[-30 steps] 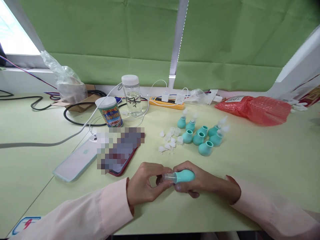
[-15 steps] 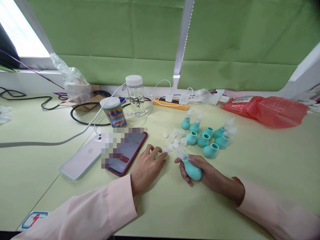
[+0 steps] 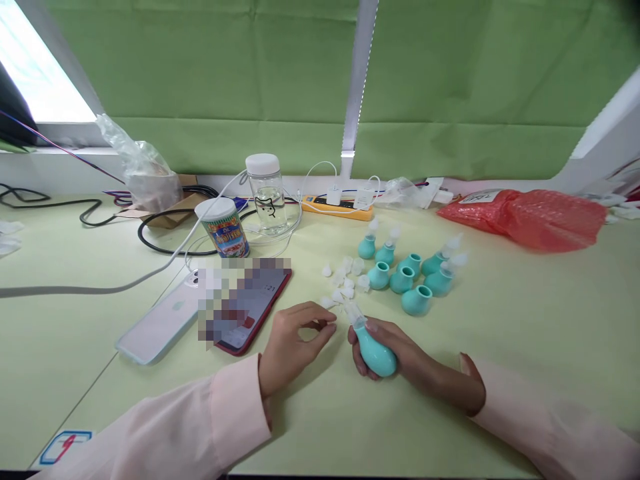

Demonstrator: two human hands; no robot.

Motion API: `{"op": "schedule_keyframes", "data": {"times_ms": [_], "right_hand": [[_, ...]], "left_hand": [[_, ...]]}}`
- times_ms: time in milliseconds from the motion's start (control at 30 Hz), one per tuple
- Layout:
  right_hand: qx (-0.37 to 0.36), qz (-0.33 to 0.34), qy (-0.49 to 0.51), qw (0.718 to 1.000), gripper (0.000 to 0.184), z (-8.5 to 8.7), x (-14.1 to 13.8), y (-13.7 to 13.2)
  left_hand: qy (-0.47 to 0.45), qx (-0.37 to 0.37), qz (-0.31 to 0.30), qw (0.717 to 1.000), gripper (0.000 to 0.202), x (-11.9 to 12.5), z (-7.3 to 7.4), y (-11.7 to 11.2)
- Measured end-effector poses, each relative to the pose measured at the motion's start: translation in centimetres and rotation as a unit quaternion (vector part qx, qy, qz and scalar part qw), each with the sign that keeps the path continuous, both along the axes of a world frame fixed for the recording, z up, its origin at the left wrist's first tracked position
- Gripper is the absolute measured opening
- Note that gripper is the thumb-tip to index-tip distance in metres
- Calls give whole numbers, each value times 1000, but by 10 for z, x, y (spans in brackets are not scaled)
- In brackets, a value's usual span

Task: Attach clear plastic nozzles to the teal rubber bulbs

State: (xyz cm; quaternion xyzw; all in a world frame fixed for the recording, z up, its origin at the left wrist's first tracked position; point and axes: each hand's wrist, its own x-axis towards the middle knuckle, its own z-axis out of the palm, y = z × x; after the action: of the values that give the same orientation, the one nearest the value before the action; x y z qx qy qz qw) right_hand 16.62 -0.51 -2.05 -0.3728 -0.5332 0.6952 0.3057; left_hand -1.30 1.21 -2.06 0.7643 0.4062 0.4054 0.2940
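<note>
My right hand (image 3: 385, 343) is wrapped round a teal bulb nasal aspirator (image 3: 379, 359). Its clear plastic nozzle (image 3: 355, 315) points up and to the left, towards my left hand. My left hand (image 3: 300, 340) has its thumb and forefinger brought together in a pinch, just left of the nozzle; anything between the fingertips is too small to make out. Small translucent white pieces (image 3: 347, 283) lie loose on the table just beyond both hands. Behind my right hand stand several teal bulbs, some open-mouthed like the nearest bulb (image 3: 416, 301), others with clear nozzles fitted, such as one bulb (image 3: 439, 281).
Left of my left hand lie a red-cased phone (image 3: 253, 310) and a pale phone (image 3: 160, 319). Behind them are a noodle cup (image 3: 227, 233), a water bottle (image 3: 270, 207) and cables. A yellow power strip (image 3: 320, 209) and a red plastic bag (image 3: 545, 220) sit along the back.
My left hand has drawn back slightly from the white pieces, and its fingers have closed into a pinch. My right hand has shifted a little left and nearer with the aspirator.
</note>
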Motion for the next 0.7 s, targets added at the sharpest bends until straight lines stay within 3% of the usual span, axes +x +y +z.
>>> {"op": "schedule_keyframes", "data": {"times_ms": [100, 233, 400, 700], "right_hand": [[12, -13, -42, 999, 35, 4, -3, -6], [18, -6, -87, 996, 36, 14, -7, -12], [16, 4, -145, 989, 39, 20, -11, -16], [10, 9, -83, 996, 34, 9, -13, -19]], "left_hand": [[-149, -105, 25, 983, 6, 3, 5, -10], [-245, -174, 27, 953, 7, 6, 8, -16], [-276, -193, 26, 941, 6, 6, 7, -20], [-294, -210, 19, 932, 9, 5, 8, -21]]}}
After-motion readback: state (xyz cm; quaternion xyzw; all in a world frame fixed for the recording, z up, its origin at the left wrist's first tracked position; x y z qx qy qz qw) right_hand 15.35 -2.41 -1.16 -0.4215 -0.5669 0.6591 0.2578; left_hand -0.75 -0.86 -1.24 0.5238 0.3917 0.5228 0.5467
